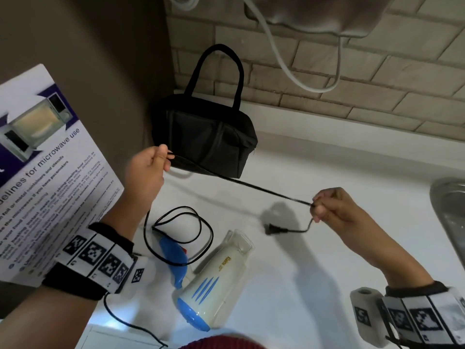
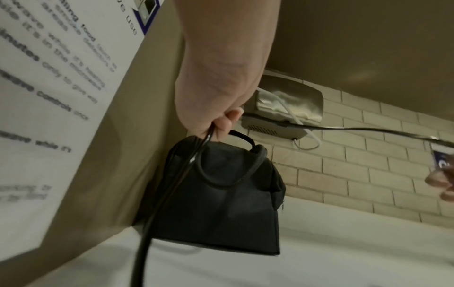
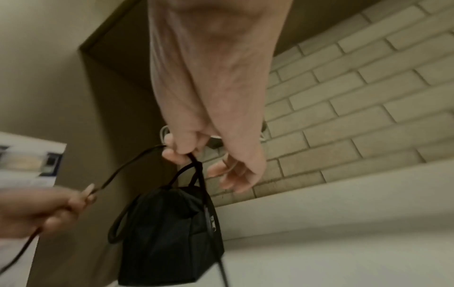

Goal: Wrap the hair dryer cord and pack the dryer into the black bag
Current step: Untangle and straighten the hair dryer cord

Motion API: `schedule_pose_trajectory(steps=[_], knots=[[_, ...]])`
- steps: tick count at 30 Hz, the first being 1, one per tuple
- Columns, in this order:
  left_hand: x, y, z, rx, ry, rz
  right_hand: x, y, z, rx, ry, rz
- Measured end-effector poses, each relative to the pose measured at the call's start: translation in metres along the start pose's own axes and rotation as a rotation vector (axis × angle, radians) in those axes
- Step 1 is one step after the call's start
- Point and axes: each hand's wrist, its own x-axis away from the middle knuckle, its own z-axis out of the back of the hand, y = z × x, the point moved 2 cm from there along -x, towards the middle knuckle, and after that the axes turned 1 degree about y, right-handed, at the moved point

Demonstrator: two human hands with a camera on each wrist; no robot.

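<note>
A white and blue hair dryer (image 1: 214,280) lies on the white counter (image 1: 314,285), its black cord (image 1: 241,181) looped over its blue handle. My left hand (image 1: 161,157) pinches the cord up near the black bag (image 1: 206,137). My right hand (image 1: 319,205) pinches the cord further along, so a straight stretch runs taut between both hands. The plug (image 1: 273,229) dangles just below the right hand. The bag stands zipped in the back corner, handles up. In the left wrist view my left hand (image 2: 218,124) grips the cord (image 2: 172,184) in front of the bag (image 2: 221,203). The right wrist view has my right hand (image 3: 181,151) pinching the cord (image 3: 123,169).
A microwave-use poster (image 1: 42,177) hangs on the brown panel at left. A metal sink (image 1: 450,210) sits at the right edge. A grey wall unit (image 2: 285,112) with a white cable (image 1: 281,59) hangs on the brick wall above the bag.
</note>
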Motion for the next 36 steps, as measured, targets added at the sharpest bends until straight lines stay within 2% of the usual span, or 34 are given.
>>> schedule_pose_trajectory(steps=[2,4,6,12,17,20,24,28,31,33,36], knots=[[-0.002,-0.004,0.003,-0.037,-0.005,-0.016,-0.004,0.01,-0.003,-0.277,0.02,-0.069],[-0.005,-0.008,0.006,-0.042,0.005,-0.012,-0.007,0.023,-0.009,-0.453,0.019,-0.125],[-0.008,-0.012,0.01,-0.019,0.032,0.018,-0.009,0.033,-0.015,-0.547,0.021,-0.171],[-0.013,-0.024,0.016,-0.007,0.077,0.081,-0.009,0.054,-0.012,-0.622,0.052,-0.29],[-0.019,-0.038,0.027,0.028,0.143,0.133,-0.006,0.078,0.006,-0.983,0.213,-0.464],[-0.017,-0.046,0.026,-0.043,0.098,0.142,-0.002,0.091,0.015,-1.141,0.259,-0.56],[-0.015,-0.049,0.019,-0.106,0.005,0.155,0.002,0.1,0.018,-1.347,0.243,-0.658],[-0.015,-0.056,0.012,-0.239,-0.116,0.148,0.004,0.111,0.018,-1.539,0.387,-0.751],[-0.019,-0.066,0.008,-0.262,-0.155,0.157,0.006,0.118,0.018,-1.51,0.543,-0.861],[-0.021,-0.072,0.004,-0.267,-0.187,0.167,0.005,0.124,0.014,-1.413,0.55,-0.855],[-0.024,-0.079,-0.006,-0.222,-0.226,0.192,0.004,0.135,0.006,-1.139,0.525,-0.857]])
